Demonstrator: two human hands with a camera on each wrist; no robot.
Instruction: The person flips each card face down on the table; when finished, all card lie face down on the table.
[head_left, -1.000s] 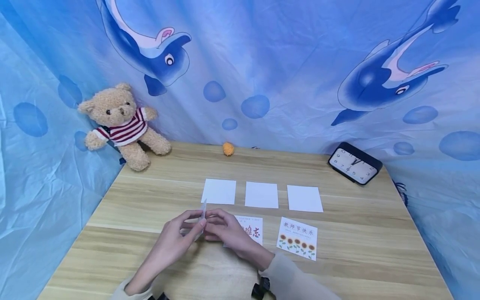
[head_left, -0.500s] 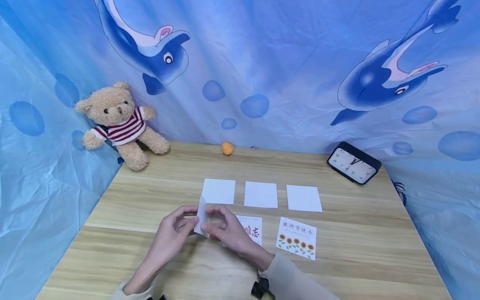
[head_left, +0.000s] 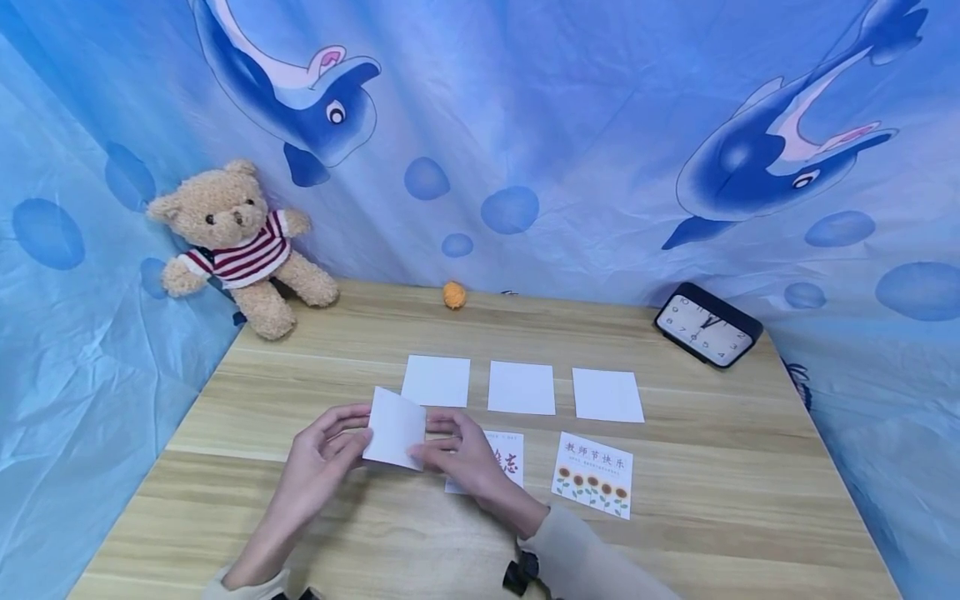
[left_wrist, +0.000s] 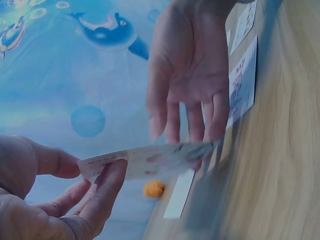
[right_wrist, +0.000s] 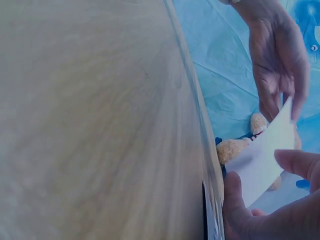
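A square card (head_left: 395, 429) is held up off the table between both hands, its blank white face toward the head camera. Print shows on its other face in the left wrist view. My left hand (head_left: 318, 454) pinches the card's left edge between thumb and fingers. At the right edge, my right hand (head_left: 468, 462) grips it, thumb in front and fingers behind. Partly hidden behind the right hand lies a card with red characters (head_left: 510, 454). To its right lies a sunflower card (head_left: 592, 477). A blank left card (head_left: 437, 382) lies behind the held one.
Two more blank white cards, a middle one (head_left: 521, 388) and a right one (head_left: 607, 395), continue the back row. A teddy bear (head_left: 240, 250), an orange ball (head_left: 453, 295) and a clock (head_left: 708, 325) stand along the table's back edge, before a blue dolphin curtain (head_left: 585, 125).
The card has turned from edge-on to show its blank face toward the head camera. My left hand has moved slightly left, and the hands are farther apart.
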